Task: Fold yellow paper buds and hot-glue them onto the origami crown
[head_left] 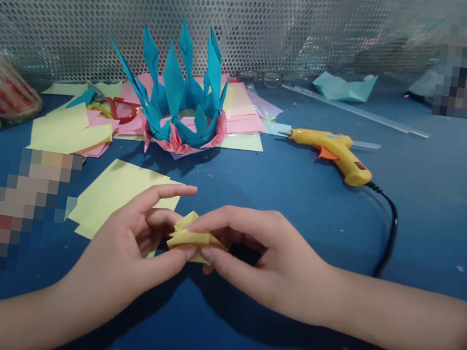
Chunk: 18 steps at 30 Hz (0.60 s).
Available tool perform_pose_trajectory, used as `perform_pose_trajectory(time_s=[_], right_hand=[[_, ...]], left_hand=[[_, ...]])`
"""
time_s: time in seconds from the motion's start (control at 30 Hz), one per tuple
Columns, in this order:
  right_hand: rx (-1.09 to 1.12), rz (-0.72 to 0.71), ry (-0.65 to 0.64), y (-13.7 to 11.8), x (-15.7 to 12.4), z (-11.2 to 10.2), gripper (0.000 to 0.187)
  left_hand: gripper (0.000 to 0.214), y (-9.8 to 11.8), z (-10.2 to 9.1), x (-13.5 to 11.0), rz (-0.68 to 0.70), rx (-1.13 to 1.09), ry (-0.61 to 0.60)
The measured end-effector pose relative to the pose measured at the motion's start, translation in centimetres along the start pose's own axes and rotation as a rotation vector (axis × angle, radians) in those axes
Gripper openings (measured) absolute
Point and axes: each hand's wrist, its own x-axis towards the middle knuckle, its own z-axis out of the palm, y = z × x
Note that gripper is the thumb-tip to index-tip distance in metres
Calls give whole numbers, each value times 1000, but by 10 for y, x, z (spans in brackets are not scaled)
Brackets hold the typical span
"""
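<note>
A small folded piece of yellow paper (190,238) is pinched between both hands, just above the blue table. My left hand (133,236) grips its left end with thumb and fingers, the index finger stretched out past it. From the right, my right hand (261,254) presses the paper between thumb and fingers. Beneath and behind the left hand lie flat yellow paper squares (122,188). Beyond the hands stands a blue and pink folded-paper crown (178,103) with tall pointed spikes.
A yellow glue gun (332,151) lies at the right, its black cord (391,232) running toward me. Red-handled scissors (121,111) rest on scattered coloured papers (66,128). Clear glue sticks (355,111) and a pale blue folded paper (343,87) lie before a perforated metal panel (259,22).
</note>
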Motion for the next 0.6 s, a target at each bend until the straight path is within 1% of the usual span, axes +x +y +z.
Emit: perform_pose_trajectory(time_s=[0.13,0.23,0.37,0.43,0.5,0.6], right_hand=[[27,92,12,-2,1,2,18],[7,107,32,-1,0,2,19],[-24,83,31,1,-1,2,34],[-31,71,35,2,-1,1,41],[-31,77,64,2,-1,1,45],[-35,100,92,1,-1,1,47]], left_hand=[[44,1,0,-2,-28,5,-12],[44,2,0,-3,-43,4,-30],[38,5,3,0,-14,6,-4],[31,6,5,2,12,23,-5],[22,6,6,3,26,46,-2],[19,5,4,3,37,68,88]])
